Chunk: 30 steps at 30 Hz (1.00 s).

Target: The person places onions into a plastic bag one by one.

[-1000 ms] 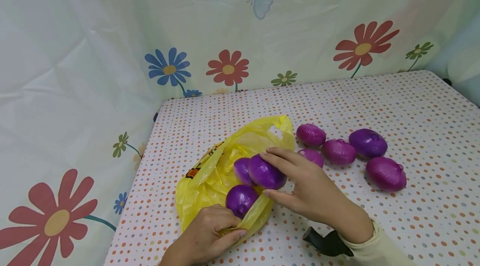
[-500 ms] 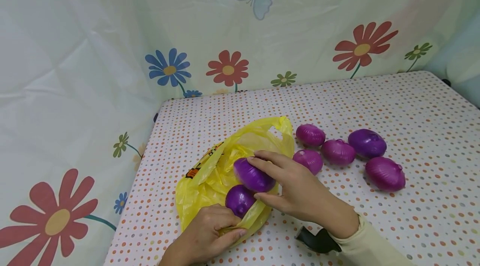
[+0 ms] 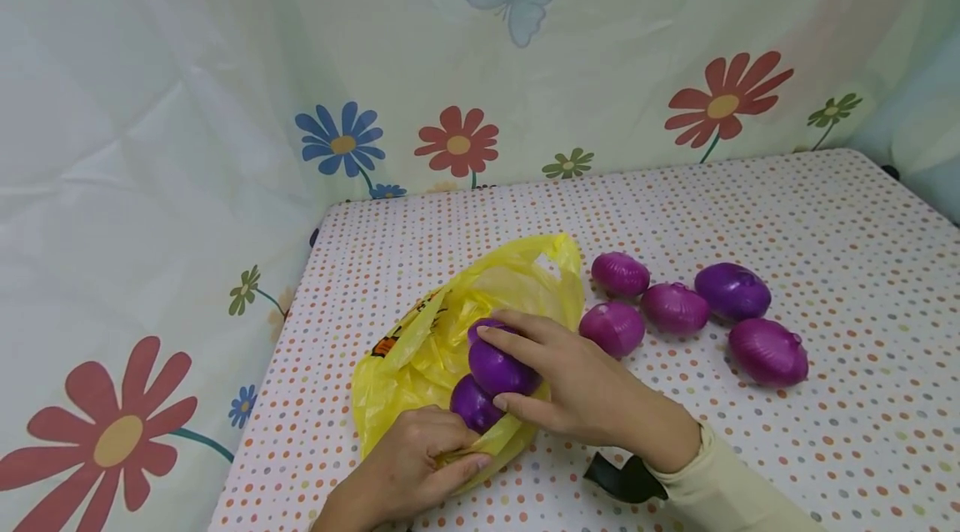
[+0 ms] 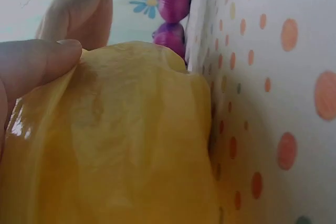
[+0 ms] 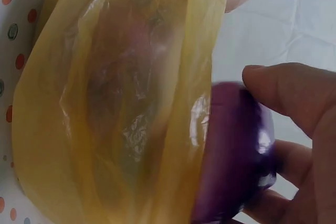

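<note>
A black piece, too little seen to name, is nearest, by the right cuff. The left hand pinches the near rim of the yellow bag between thumb and curled fingers; the folds hide some fingertips. Just beyond it, the right hand has its grip around the held onion, fingers over the far side, thumb on the near side. That onion lies left of the right palm, at the bag's mouth, above the rim the left hand holds. Its long axis is hard to judge: the fingers cover part of it, and in the right wrist view it is blurred and half behind the film. The lower onion sits under it in the bag, perhaps touching; a purple sliver beyond is probably another. How many lie deeper cannot be told. Farther right, five loose onions rest on the dotted counter, before a flowered curtain.
</note>
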Motion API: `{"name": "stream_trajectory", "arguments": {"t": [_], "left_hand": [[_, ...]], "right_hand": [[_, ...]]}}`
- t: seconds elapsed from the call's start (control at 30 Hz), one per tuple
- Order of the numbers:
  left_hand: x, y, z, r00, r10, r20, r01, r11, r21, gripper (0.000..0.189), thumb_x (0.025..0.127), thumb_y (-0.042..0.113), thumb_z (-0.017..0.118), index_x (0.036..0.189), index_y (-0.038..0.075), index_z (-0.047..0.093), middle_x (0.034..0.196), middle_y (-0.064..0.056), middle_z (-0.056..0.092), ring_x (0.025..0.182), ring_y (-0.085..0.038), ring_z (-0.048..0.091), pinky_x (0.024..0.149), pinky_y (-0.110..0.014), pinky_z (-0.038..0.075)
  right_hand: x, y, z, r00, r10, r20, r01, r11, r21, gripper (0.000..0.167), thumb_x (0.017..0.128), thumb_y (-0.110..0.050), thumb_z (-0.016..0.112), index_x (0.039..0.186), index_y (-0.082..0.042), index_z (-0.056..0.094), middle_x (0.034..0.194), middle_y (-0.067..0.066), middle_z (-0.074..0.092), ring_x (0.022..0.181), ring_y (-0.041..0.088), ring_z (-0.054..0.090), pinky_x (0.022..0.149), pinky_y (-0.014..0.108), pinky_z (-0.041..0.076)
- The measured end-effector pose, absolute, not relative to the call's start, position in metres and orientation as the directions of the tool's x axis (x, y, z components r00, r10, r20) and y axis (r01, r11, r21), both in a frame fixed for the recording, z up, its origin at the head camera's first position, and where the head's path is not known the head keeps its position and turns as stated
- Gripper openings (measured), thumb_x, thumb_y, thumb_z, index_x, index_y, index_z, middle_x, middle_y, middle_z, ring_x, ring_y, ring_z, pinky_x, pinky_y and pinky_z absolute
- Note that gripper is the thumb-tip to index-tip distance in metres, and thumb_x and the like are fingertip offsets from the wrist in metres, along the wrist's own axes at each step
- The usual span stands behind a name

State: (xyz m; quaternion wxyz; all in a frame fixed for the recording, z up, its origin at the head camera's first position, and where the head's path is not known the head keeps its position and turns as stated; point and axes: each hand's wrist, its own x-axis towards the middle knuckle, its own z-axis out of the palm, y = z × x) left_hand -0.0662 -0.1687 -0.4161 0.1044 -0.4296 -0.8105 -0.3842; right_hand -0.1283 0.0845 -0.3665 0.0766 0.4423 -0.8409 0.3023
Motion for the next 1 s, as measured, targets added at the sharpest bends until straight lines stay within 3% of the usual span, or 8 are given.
{"name": "stream_trajectory", "arguments": {"t": [0.1, 0.27, 0.4, 0.53, 0.8, 1.0], "left_hand": [[-0.066, -0.169, -0.414, -0.597, 0.629, 0.498, 0.786, 0.332, 0.523, 0.013, 0.098, 0.012, 0.073, 0.086, 0.016, 0.074, 0.080, 0.010, 0.071, 0.072, 0.006, 0.057, 0.074, -0.008, 0.050], [-0.066, -0.167, -0.410, -0.579, 0.648, 0.494, 0.799, 0.334, 0.500, 0.011, 0.098, 0.013, 0.073, 0.088, 0.017, 0.076, 0.082, 0.010, 0.072, 0.075, 0.007, 0.060, 0.076, -0.008, 0.050], [-0.067, -0.165, -0.405, -0.531, 0.676, 0.511, 0.837, 0.324, 0.442, 0.010, 0.098, 0.016, 0.073, 0.090, 0.019, 0.076, 0.083, 0.012, 0.071, 0.075, 0.008, 0.059, 0.078, -0.007, 0.049], [-0.069, -0.162, -0.399, -0.493, 0.697, 0.521, 0.862, 0.309, 0.402, 0.016, 0.099, 0.018, 0.072, 0.084, 0.021, 0.072, 0.078, 0.013, 0.066, 0.071, 0.007, 0.053, 0.074, -0.006, 0.046], [-0.075, -0.160, -0.388, -0.486, 0.691, 0.534, 0.871, 0.336, 0.358, 0.023, 0.103, 0.020, 0.068, 0.079, 0.020, 0.069, 0.074, 0.014, 0.063, 0.065, 0.007, 0.048, 0.073, -0.007, 0.045], [-0.076, -0.158, -0.384, -0.484, 0.684, 0.546, 0.873, 0.341, 0.348, 0.019, 0.101, 0.019, 0.070, 0.082, 0.020, 0.071, 0.079, 0.013, 0.067, 0.070, 0.006, 0.057, 0.079, -0.010, 0.049]], "right_hand": [[-0.128, 0.085, -0.367, -0.599, -0.724, 0.343, -0.775, 0.416, -0.477, 0.063, 0.093, -0.027, 0.076, 0.152, -0.014, 0.055, 0.155, 0.012, 0.050, 0.136, 0.030, 0.056, 0.101, 0.046, 0.056], [-0.126, 0.084, -0.366, -0.602, -0.750, 0.275, -0.750, 0.413, -0.516, 0.067, 0.090, -0.016, 0.066, 0.155, -0.014, 0.051, 0.160, 0.012, 0.044, 0.140, 0.031, 0.052, 0.103, 0.047, 0.054], [-0.126, 0.081, -0.365, -0.626, -0.734, 0.263, -0.733, 0.439, -0.519, 0.064, 0.096, -0.023, 0.072, 0.155, -0.013, 0.050, 0.159, 0.012, 0.046, 0.138, 0.031, 0.054, 0.103, 0.047, 0.054], [-0.127, 0.078, -0.364, -0.647, -0.718, 0.255, -0.733, 0.494, -0.468, 0.068, 0.092, -0.033, 0.081, 0.152, -0.016, 0.054, 0.155, 0.015, 0.050, 0.133, 0.034, 0.058, 0.102, 0.048, 0.055], [-0.129, 0.082, -0.361, -0.613, -0.763, 0.203, -0.762, 0.504, -0.406, 0.043, 0.098, -0.020, 0.073, 0.140, -0.018, 0.067, 0.150, 0.018, 0.055, 0.136, 0.034, 0.056, 0.103, 0.051, 0.054], [-0.128, 0.082, -0.360, -0.625, -0.752, 0.212, -0.764, 0.532, -0.366, 0.044, 0.095, -0.021, 0.077, 0.139, -0.018, 0.068, 0.147, 0.016, 0.059, 0.130, 0.033, 0.062, 0.097, 0.049, 0.057]]}}
